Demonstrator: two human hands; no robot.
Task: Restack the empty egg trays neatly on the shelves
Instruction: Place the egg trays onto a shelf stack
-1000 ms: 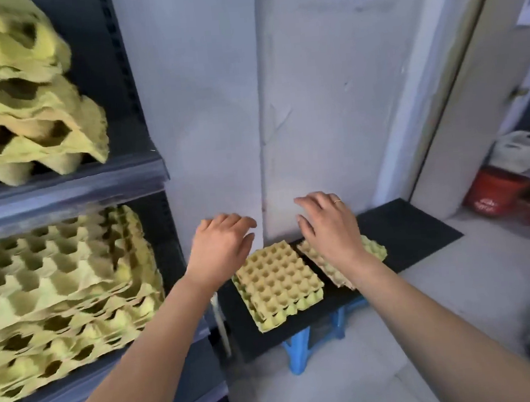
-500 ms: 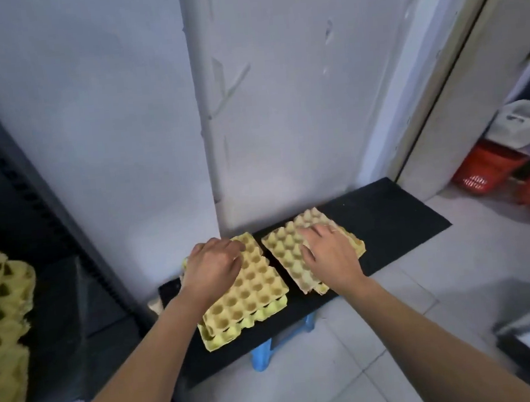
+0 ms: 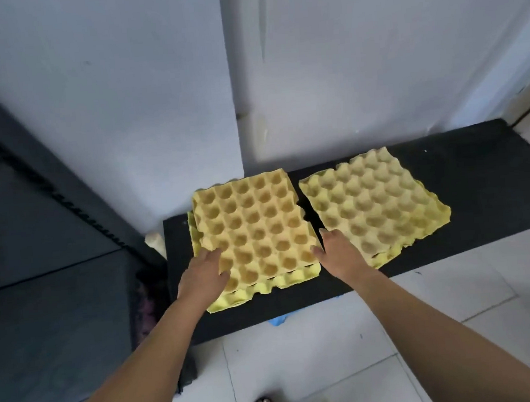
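Left hand [image 3: 204, 275] rests on the near-left corner of the left tray stack [image 3: 253, 227], grip wide. Right hand [image 3: 334, 252] touches its near-right edge, grip wide. The right tray stack [image 3: 376, 204] lies just beside it, both on the black desk [image 3: 480, 182].

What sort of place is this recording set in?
Probably a storeroom or shop back room: empty egg trays stacked on a low black board, dark metal shelving at left, tiled floor.
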